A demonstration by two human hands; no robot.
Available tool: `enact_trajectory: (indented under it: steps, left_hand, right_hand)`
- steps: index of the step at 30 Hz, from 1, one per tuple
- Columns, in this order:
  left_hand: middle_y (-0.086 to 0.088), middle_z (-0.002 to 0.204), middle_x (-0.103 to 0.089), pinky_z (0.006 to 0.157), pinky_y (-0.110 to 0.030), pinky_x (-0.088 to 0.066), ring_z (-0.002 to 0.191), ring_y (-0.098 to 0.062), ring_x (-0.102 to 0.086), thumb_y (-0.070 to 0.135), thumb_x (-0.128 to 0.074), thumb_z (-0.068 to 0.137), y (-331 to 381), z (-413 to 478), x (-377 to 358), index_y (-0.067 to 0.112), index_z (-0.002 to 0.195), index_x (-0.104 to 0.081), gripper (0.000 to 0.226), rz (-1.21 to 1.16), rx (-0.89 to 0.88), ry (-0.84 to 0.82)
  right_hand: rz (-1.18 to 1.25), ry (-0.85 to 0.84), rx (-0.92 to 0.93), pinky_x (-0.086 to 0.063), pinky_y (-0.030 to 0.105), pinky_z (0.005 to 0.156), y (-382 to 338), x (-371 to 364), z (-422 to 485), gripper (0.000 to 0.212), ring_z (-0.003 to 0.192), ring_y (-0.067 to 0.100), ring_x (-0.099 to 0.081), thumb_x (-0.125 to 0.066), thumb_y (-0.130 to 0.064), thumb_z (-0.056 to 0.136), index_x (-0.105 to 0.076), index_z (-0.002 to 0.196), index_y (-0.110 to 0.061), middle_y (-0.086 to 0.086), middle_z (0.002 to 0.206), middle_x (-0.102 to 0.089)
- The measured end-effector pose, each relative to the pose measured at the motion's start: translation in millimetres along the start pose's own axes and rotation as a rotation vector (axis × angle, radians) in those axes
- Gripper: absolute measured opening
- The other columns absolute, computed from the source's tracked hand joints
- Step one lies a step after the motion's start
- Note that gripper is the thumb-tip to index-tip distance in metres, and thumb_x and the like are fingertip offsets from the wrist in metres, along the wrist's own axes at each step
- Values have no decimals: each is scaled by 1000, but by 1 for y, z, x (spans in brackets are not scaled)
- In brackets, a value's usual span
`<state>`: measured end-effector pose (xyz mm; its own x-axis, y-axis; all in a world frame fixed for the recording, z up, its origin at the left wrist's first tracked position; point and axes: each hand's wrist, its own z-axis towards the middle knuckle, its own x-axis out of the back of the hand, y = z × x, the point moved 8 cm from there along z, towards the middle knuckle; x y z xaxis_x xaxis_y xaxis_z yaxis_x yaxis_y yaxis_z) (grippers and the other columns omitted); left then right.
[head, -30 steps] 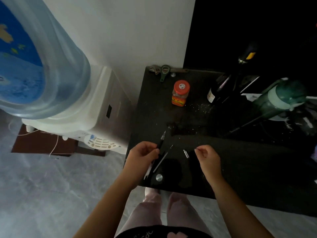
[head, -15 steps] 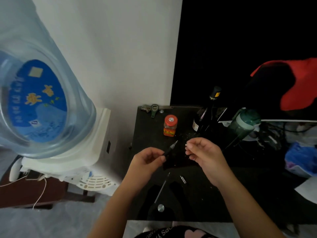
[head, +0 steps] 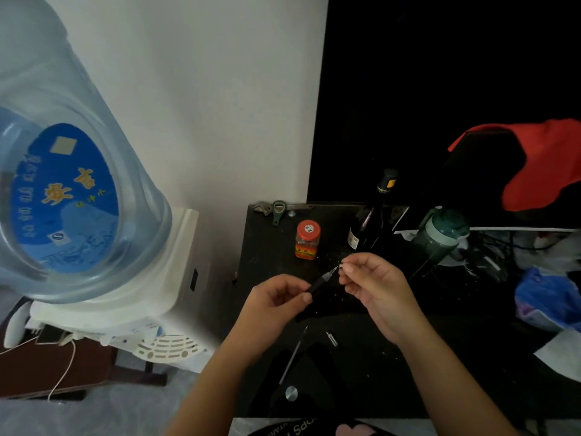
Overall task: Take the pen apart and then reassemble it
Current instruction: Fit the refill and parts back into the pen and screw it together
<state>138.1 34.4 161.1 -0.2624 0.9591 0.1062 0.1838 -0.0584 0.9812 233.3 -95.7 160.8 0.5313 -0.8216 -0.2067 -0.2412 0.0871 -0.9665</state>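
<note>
My left hand [head: 276, 302] grips a black pen barrel [head: 320, 281] that points up and to the right above the dark table [head: 371, 382]. My right hand [head: 372, 283] pinches a tiny silvery part [head: 340, 266] right at the barrel's tip. On the table below lie a thin refill [head: 294, 357] and a short silvery pen piece [head: 331, 338], both apart from my hands.
A red-capped jar [head: 307, 240], a dark wine bottle [head: 371, 221], a green flask [head: 440, 237] and a bottle opener [head: 278, 210] stand at the table's back. A water dispenser [head: 78, 215] is at the left. A round metal stud [head: 291, 393] sits near the table's front edge.
Both hands rose from the table. My left hand lifted the barrel, and my right hand came in with the small part to the barrel's tip. The view tilted up.
</note>
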Motion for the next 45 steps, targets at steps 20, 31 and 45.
enact_trajectory:
  steps: [20,31,45]
  left_hand:
    - [11,75,-60,64,-4,-42,69,8,-54,15,-61,81,9,5,1,40,78,-61,25,248,-82,7]
    - [13,75,-59,62,-3,-41,67,11,-52,14,-62,81,9,4,1,41,78,-60,27,266,-84,1]
    - [12,76,-60,65,-3,-42,70,9,-54,14,-62,80,7,0,-3,39,78,-61,26,246,-78,-16]
  right_hand:
    - [-477,-150,51,-49,13,58,-13,-13,7,5,58,1,-58,-66,-21,76,-64,73,-18,-5,65,-61]
    - [-463,-176,25,-46,12,51,-11,-15,5,10,54,3,-60,-63,-13,80,-65,73,-20,-5,59,-66]
    - [-474,-147,-1,-42,11,45,-5,-12,1,13,48,4,-58,-66,-30,73,-64,67,-20,-5,52,-65]
